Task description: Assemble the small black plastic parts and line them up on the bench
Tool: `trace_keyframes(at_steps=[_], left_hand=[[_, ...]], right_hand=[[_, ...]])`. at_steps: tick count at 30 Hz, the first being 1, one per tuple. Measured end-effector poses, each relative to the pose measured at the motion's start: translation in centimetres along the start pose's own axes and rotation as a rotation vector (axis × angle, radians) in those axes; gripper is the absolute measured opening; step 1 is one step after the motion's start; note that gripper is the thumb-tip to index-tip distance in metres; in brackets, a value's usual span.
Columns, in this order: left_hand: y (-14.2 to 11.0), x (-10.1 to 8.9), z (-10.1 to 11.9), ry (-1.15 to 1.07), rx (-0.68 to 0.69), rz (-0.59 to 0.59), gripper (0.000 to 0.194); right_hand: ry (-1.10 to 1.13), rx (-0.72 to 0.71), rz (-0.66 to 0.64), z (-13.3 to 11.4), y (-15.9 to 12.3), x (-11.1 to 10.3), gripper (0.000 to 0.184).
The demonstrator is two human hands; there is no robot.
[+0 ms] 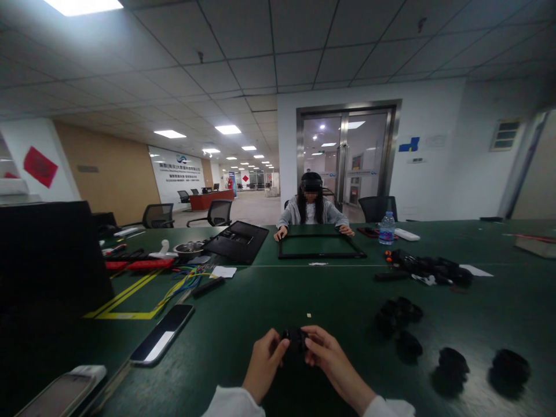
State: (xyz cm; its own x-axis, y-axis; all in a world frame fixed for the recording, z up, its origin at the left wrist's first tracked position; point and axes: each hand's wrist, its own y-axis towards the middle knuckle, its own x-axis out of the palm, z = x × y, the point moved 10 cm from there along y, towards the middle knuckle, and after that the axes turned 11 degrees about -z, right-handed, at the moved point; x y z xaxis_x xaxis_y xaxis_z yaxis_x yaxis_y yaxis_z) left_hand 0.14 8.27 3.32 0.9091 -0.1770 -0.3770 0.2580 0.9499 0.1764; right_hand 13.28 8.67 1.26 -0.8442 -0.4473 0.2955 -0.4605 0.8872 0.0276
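Note:
Between my two hands, just above the green table point(243, 324), is a small black part point(296, 340) whose exact kind I cannot make out. My left hand point(266, 360) pinches its left side with thumb and fingers. On its right side my right hand point(329, 358) grips it the same way. A tiny pale piece point(308, 315) lies on the table just beyond my fingers. To the right sit several dark, rounded black parts, among them one black part point(452, 365) and another black part point(510, 368) farther right.
Across the table a person point(310, 208) rests both hands at a black rectangular frame point(321, 256). Left are a smartphone point(164, 335), another phone point(65, 391), coloured wires point(180, 286) and a black panel point(238, 240). A water bottle point(386, 229) and black cable bundle point(428, 267) are at right.

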Motion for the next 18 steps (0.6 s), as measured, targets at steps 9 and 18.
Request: trace_keyframes(at_steps=[9,18], left_hand=[[-0.1,0.6,1.3,0.035,0.082,-0.063,0.028],[-0.2,0.4,1.0,0.074,0.034,-0.034,0.033]], right_hand=[[0.114,-0.039,0.066,0.7,0.4,-1.2,0.029],[0.093,-0.022,0.030,0.5,0.2,-0.7,0.027]])
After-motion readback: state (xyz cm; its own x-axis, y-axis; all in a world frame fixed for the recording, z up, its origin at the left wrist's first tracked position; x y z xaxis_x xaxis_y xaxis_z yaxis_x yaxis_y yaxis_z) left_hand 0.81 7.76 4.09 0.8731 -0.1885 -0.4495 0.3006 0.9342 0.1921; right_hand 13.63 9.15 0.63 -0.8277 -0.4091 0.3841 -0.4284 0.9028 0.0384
